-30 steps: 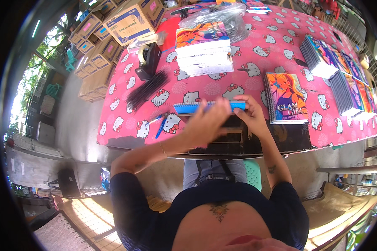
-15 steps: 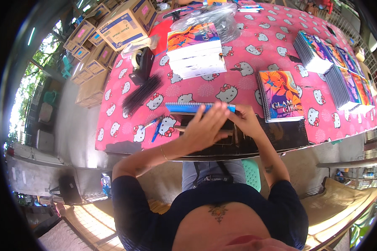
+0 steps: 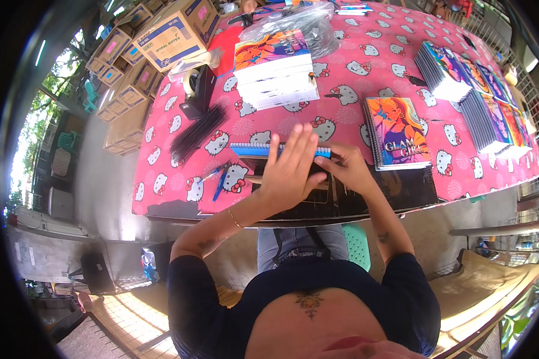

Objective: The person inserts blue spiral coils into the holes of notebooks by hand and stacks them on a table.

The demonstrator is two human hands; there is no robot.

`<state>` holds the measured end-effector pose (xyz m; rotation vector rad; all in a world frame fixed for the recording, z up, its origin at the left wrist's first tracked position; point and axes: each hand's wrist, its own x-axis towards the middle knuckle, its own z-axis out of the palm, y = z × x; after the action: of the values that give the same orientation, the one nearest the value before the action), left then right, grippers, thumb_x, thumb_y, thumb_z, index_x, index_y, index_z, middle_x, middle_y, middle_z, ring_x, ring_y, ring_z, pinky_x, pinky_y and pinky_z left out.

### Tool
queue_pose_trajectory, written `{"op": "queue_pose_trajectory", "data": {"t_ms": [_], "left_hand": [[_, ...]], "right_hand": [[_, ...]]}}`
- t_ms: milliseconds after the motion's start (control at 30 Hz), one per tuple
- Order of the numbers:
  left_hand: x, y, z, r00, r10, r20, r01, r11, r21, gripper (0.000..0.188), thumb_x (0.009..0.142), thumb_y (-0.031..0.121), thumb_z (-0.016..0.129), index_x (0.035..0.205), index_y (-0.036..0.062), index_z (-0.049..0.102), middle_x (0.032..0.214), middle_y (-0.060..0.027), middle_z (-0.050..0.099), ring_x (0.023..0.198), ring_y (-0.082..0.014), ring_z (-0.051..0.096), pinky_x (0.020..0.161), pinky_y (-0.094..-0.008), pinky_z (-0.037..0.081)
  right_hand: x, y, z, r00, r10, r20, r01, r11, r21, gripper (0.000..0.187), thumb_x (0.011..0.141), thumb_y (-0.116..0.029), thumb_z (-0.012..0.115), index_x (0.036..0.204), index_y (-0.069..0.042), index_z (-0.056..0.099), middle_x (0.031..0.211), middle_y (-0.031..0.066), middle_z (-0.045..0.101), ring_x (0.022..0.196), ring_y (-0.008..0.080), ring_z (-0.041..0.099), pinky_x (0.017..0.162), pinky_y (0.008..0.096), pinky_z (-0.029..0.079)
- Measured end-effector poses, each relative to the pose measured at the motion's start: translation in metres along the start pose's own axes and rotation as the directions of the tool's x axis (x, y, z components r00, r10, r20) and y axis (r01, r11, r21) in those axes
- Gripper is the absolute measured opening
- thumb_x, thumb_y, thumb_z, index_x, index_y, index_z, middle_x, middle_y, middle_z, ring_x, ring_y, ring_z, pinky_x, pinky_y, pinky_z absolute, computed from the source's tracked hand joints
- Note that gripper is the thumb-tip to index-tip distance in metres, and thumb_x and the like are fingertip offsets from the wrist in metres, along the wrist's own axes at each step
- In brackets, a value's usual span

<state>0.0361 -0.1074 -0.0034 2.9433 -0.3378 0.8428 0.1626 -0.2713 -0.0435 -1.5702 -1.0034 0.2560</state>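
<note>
A spiral notebook with a blue edge [image 3: 254, 150] stands near the table's front edge, its dark coil along the top. My left hand [image 3: 289, 167] lies flat against it, palm over the coil, fingers stretched out and slightly apart. At the notebook's right end, my right hand [image 3: 347, 170] pinches the coil's end corner between thumb and fingers. Most of the notebook's lower part hides behind my hands. To the right lies a finished-looking coil-bound notebook with a colourful illustrated cover [image 3: 397, 133]. A bundle of loose black coils [image 3: 199, 133] and blue pens [image 3: 220, 184] lie at the left.
A tall stack of unbound notebooks [image 3: 275, 75] stands beyond my hands, with clear plastic [image 3: 296, 27] behind it. A tape dispenser [image 3: 199, 91] sits at the left. Bound notebook stacks [image 3: 488, 119] line the right side. Cardboard boxes [image 3: 176, 36] pile up past the far left edge.
My left hand has slid a little left along the coil, and its fingers now point more away from me. My right hand keeps its pinch at the right end. The view has shifted slightly.
</note>
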Motion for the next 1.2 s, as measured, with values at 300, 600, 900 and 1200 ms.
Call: {"op": "queue_pose_trajectory", "data": {"t_ms": [300, 600, 900, 1200], "left_hand": [[0.023, -0.026, 0.002, 0.996, -0.023, -0.088, 0.002, 0.972, -0.235, 0.016, 0.096, 0.025, 0.066, 0.098, 0.0084, 0.066, 0.087, -0.0071, 0.069, 0.088, -0.0253, 0.068, 0.118, -0.061, 0.023], [0.018, -0.038, -0.037, 1.0, -0.025, 0.016, 0.029, 0.952, -0.304, 0.022, 0.088, 0.008, 0.068, 0.111, 0.0061, 0.07, 0.088, -0.015, 0.07, 0.078, -0.0324, 0.069, 0.076, -0.0406, 0.055], [0.075, -0.011, -0.11, 0.968, 0.121, -0.22, -0.224, 0.812, -0.539, 0.041, 0.088, 0.009, 0.076, 0.128, 0.0018, 0.066, 0.127, -0.0147, 0.069, 0.11, -0.0291, 0.07, 0.091, -0.036, 0.056], [0.139, -0.196, 0.02, 0.938, -0.006, -0.346, -0.004, 1.0, -0.03, 0.034, 0.093, 0.021, 0.071, 0.122, 0.0039, 0.07, 0.112, -0.0175, 0.073, 0.101, -0.0337, 0.071, 0.089, -0.0401, 0.056]], "right_hand": [[0.022, -0.024, -0.042, 0.985, 0.036, 0.168, -0.046, 0.997, 0.055, 0.013, 0.094, -0.004, 0.069, 0.105, 0.003, 0.073, 0.088, 0.0065, 0.072, 0.078, 0.007, 0.065, 0.066, 0.0253, 0.052], [0.014, -0.063, -0.001, 0.967, -0.199, -0.159, 0.137, 0.932, -0.335, 0.014, 0.084, -0.01, 0.073, 0.095, -0.004, 0.066, 0.086, 0.0135, 0.065, 0.073, 0.0338, 0.065, 0.066, 0.0391, 0.053], [-0.024, -0.106, -0.051, 0.849, 0.101, -0.518, -0.055, 0.993, 0.104, 0.05, 0.096, -0.002, 0.064, 0.144, 0.002, 0.048, 0.125, 0.0117, 0.067, 0.112, 0.0185, 0.065, 0.1, 0.0336, 0.05], [-0.045, 0.08, -0.229, 0.879, 0.132, -0.458, -0.403, 0.72, -0.565, 0.07, 0.082, -0.033, 0.083, 0.137, 0.003, 0.058, 0.116, 0.023, 0.068, 0.099, 0.0321, 0.069, 0.087, 0.0413, 0.053]]}}
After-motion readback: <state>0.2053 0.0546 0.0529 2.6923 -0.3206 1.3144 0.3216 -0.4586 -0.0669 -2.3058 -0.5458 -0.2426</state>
